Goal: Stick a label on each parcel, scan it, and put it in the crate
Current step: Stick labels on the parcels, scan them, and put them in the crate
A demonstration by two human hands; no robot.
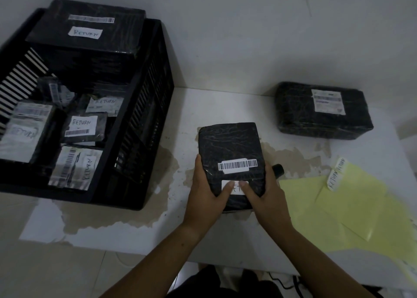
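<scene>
A black wrapped parcel with a barcode strip lies on the white table in front of me. My left hand grips its near left edge and my right hand grips its near right edge. Both thumbs press on a white handwritten label near the parcel's front edge, which they partly cover. The black slatted crate stands at the left, holding several labelled parcels. A second black parcel with a shipping label lies at the back right.
Yellow backing sheets lie at the right with two "RETURN" stickers on their far edge. A black object pokes out behind my right hand. The table surface has peeling patches. A wall rises behind.
</scene>
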